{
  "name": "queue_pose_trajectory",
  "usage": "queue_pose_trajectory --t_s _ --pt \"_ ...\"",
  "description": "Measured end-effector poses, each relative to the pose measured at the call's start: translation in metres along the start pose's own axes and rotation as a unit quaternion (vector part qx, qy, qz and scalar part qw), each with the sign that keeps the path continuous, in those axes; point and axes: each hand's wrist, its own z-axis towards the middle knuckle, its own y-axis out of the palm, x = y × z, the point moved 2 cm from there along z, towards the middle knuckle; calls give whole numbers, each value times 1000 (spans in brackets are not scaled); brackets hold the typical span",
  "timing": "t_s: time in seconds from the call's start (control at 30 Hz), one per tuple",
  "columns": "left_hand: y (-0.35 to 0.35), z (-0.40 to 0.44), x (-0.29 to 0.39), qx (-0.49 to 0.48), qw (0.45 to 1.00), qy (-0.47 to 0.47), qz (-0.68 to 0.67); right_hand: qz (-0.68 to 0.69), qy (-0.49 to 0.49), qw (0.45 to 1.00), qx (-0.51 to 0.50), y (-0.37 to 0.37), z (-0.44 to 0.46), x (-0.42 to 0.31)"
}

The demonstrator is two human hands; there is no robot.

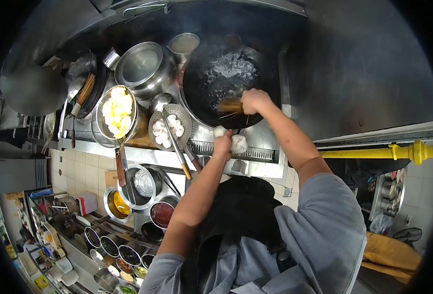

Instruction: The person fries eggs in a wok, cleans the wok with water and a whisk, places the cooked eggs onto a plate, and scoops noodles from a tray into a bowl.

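The right fingers close around a brown bristle brush in the black wok; the left fingers curl around white cloth.

The wide, dark wok sits upright on the stove, holding splashing, whitish water. The tan-bristled brush lies inside its near part. The white cloth is bunched beside the near rim.
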Motion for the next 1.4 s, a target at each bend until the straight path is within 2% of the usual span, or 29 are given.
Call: queue_pose_trajectory --t_s 0.03,0.07,0.1,0.13,0.2,0.27,0.33,0.37,0.43,0.5,0.53,0.6,0.67,0.7,0.73,0.8,0.83,0.9,0.93,1.0,1.03,1.07,1.13,1.17,1.2,1.33,1.4 --pt "-3 13 -6 12 998 37 55 -2 5 1000 12 -8 17 7" --pt "-7 31 -18 13 997 28 76 -2 12 1000 17 -14 39 15" --pt "-6 29 -19 1 999 18 46 39 45 998 29 -8 80 21" --pt "-4 28 -17 -12 1000 13 15 106 87 987 90 -18 77 9" --pt "-6 27 -17 -28 1000 13 7 67 51 990 116 -3 70 -17" --pt "-3 4 -2 -34 999 2 4 19 -22 997 69 13 36 -25" --pt "-4 -8 9 -9 998 11 64 -7 31 999 21 11 13 -14" --pt "-6 -13 13 20 993 18 119 2 62 997 35 8 20 1" --pt "-11 4 4 -2 995 3 102 62 99 989 91 -7 60 16" --pt "-12 22 -6 -29 996 -9 88 147 137 971 128 -12 85 -8" --pt "-12 27 -9 -57 997 -20 40 197 156 958 141 -11 95 -29" --pt "-17 28 -14 -91 995 -35 2 293 116 943 110 19 111 -67" --pt "-25 26 -12 -66 998 1 -12 288 31 949 125 29 67 -95" --pt "-22 6 3 -97 994 -16 -51 252 0 961 114 39 47 -93" --pt "-16 -14 21 -65 997 -18 -40 214 -33 971 102 48 28 -86" --pt "-16 -1 23 -89 992 -28 -80 137 -48 988 62 57 -25 -47" --pt "-14 8 25 -97 992 -30 -74 106 -3 992 63 60 -42 -22" --pt "-7 25 20 -118 985 -117 -55 56 67 993 82 64 -55 32" --pt "-6 39 12 -123 984 -120 -52 37 91 990 99 65 -53 55" --pt "-10 63 -2 -69 996 -46 -40 90 169 973 125 31 -84 66" --pt "-10 57 0 -15 1000 17 -3 90 173 972 129 21 -97 67" --pt "-8 52 4 -20 1000 19 0 112 180 965 155 12 -110 66" --pt "-19 40 14 106 981 108 119 135 186 957 176 5 -134 62" --pt "-28 39 20 113 975 127 141 151 195 952 180 1 -145 60" --pt "-36 19 33 70 985 122 96 167 204 947 185 -2 -153 60" --pt "-89 34 58 82 962 167 200 162 195 946 202 6 -174 73" --pt "-98 -25 88 83 937 204 270 166 191 948 191 2 -184 75"
